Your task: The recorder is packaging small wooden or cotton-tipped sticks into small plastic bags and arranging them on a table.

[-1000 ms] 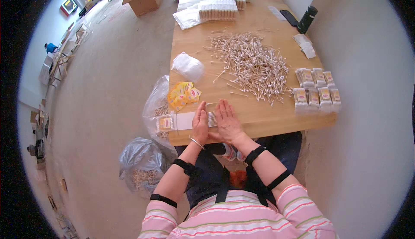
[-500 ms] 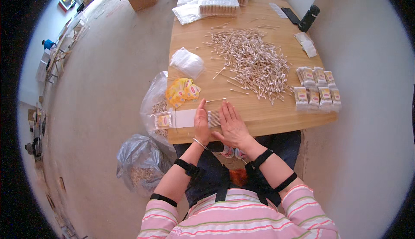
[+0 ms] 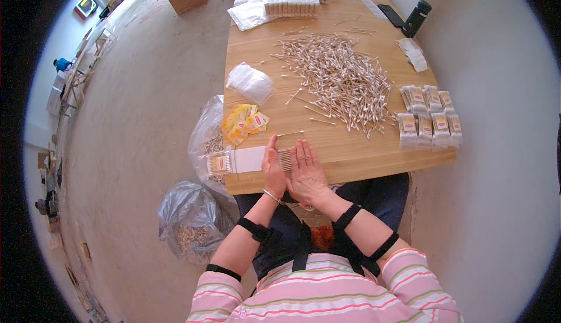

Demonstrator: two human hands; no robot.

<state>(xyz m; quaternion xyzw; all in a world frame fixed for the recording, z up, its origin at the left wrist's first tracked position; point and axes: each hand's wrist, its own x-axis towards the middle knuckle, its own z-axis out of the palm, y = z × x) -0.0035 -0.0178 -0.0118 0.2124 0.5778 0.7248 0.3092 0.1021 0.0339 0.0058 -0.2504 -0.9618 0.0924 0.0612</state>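
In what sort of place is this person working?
Probably a packing workshop: a heap of loose white-tipped cotton swabs and two rows of small clear packets with yellowish labels lie on the light-brown wooden table.

Between my left hand (image 3: 273, 172) and my right hand (image 3: 308, 175), near the close edge of the table (image 3: 374, 162), lies a row of swabs (image 3: 285, 159). Left of it are a flat strip (image 3: 250, 159), then a swab packet (image 3: 220, 163). Labels (image 3: 244, 123) lie beyond the strip, the swab pile (image 3: 347, 86) farther right, packed bundles (image 3: 429, 117) right of that, a bottle (image 3: 416, 19) far right.
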